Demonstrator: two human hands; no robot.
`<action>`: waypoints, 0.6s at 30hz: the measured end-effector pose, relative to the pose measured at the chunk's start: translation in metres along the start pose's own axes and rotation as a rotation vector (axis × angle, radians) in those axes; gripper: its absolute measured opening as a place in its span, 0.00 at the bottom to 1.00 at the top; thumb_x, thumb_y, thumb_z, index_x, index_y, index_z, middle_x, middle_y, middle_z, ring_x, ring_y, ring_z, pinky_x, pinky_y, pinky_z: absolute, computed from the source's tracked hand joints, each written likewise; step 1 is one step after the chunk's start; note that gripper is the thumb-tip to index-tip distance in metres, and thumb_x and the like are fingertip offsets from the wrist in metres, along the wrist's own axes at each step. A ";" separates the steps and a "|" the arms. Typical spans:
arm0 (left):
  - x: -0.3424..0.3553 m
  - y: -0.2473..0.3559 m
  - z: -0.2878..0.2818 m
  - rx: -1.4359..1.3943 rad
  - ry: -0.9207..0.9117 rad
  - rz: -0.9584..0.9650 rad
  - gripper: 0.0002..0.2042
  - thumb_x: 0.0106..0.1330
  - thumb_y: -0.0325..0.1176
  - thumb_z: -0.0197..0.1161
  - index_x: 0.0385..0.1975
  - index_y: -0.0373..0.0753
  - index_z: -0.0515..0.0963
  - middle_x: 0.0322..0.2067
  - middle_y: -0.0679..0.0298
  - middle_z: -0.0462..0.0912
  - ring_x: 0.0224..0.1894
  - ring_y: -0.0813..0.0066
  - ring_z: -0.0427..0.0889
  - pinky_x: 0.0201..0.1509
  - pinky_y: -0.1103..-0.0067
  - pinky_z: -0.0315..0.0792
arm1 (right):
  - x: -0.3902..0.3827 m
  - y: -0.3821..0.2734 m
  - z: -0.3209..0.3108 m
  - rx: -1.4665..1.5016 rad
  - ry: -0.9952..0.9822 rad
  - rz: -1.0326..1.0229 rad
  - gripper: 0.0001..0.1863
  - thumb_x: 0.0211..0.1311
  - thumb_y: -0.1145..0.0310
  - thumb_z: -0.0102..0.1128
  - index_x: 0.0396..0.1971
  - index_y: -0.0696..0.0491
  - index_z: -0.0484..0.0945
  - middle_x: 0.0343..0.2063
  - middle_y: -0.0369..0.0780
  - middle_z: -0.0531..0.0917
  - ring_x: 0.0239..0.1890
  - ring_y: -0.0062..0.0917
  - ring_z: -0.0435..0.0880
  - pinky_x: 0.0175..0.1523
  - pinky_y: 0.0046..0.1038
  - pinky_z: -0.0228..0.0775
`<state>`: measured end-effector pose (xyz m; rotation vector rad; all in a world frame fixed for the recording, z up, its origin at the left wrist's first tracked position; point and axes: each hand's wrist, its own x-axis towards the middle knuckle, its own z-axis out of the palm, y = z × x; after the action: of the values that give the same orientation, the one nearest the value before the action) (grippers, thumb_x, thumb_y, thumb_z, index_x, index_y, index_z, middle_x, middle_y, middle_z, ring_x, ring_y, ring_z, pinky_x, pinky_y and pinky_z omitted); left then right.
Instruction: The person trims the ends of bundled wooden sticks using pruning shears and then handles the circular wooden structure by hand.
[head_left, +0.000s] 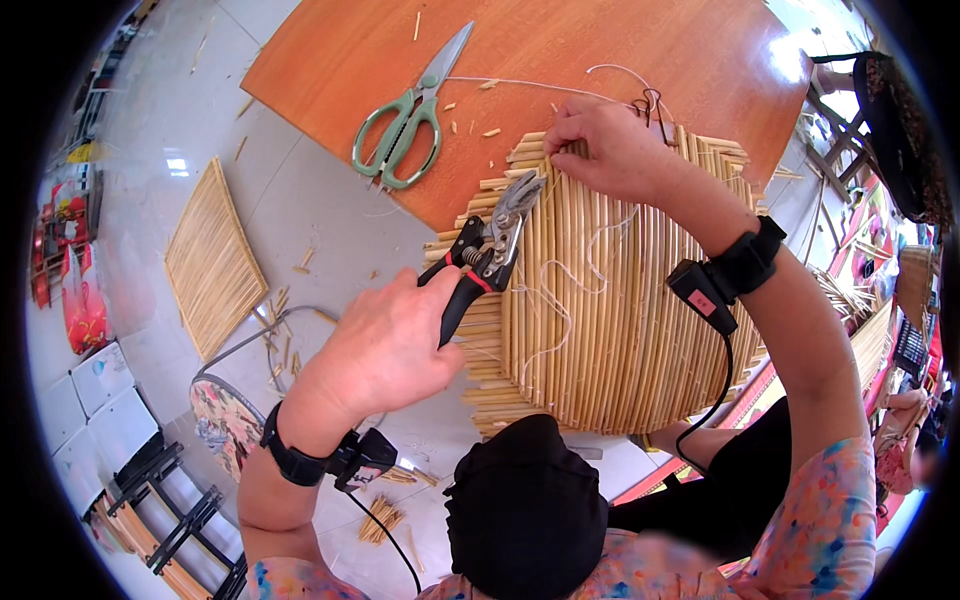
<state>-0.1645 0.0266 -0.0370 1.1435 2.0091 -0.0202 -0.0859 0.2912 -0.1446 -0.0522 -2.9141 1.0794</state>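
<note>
The left hand point(395, 340) grips metal snips point(498, 245) with black-and-red handles, their tips over a ribbed, straw-coloured reed panel point(640, 330) that overhangs the glossy wooden table's point(560, 40) near edge. The right hand point(612, 150) curls at the panel's far edge; whether it pinches a reed, I can't tell. White thread point(570, 318) loops across. Green-handled scissors point(424, 92) lie near the table's left edge. The right wrist's black box point(692, 277) has an unreadable pink label point(703, 303).

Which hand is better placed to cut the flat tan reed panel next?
Probably the left hand: it holds metal snips with black-and-red handles, blades over the panel; the right hand has no cutter.
</note>
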 end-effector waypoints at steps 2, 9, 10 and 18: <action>0.001 -0.001 -0.003 0.022 -0.016 0.005 0.24 0.51 0.34 0.60 0.51 0.36 0.69 0.31 0.45 0.75 0.36 0.43 0.78 0.42 0.59 0.72 | 0.001 0.000 0.000 -0.003 -0.013 0.010 0.06 0.52 0.71 0.62 0.30 0.55 0.82 0.29 0.39 0.77 0.32 0.30 0.78 0.38 0.30 0.70; 0.003 -0.008 -0.001 -0.058 -0.014 0.055 0.25 0.51 0.34 0.61 0.51 0.36 0.68 0.31 0.45 0.75 0.34 0.44 0.78 0.41 0.59 0.72 | 0.002 -0.002 0.003 0.062 0.049 -0.008 0.05 0.49 0.73 0.60 0.26 0.56 0.81 0.27 0.41 0.78 0.32 0.35 0.78 0.40 0.33 0.71; 0.000 -0.007 0.002 -0.054 0.016 0.051 0.25 0.51 0.34 0.61 0.51 0.37 0.68 0.31 0.46 0.75 0.34 0.43 0.78 0.40 0.59 0.72 | 0.001 -0.002 0.004 0.086 0.070 -0.006 0.04 0.48 0.73 0.59 0.23 0.57 0.81 0.26 0.42 0.79 0.33 0.37 0.79 0.40 0.35 0.72; 0.000 -0.001 0.010 -0.035 0.054 0.036 0.23 0.51 0.33 0.60 0.49 0.37 0.68 0.29 0.46 0.74 0.34 0.43 0.77 0.39 0.58 0.71 | 0.000 0.002 0.003 0.039 0.031 -0.021 0.05 0.52 0.72 0.62 0.29 0.56 0.81 0.28 0.39 0.76 0.31 0.30 0.77 0.38 0.31 0.69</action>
<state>-0.1594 0.0223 -0.0440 1.1696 2.0274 0.0643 -0.0863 0.2911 -0.1479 -0.0372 -2.8589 1.1224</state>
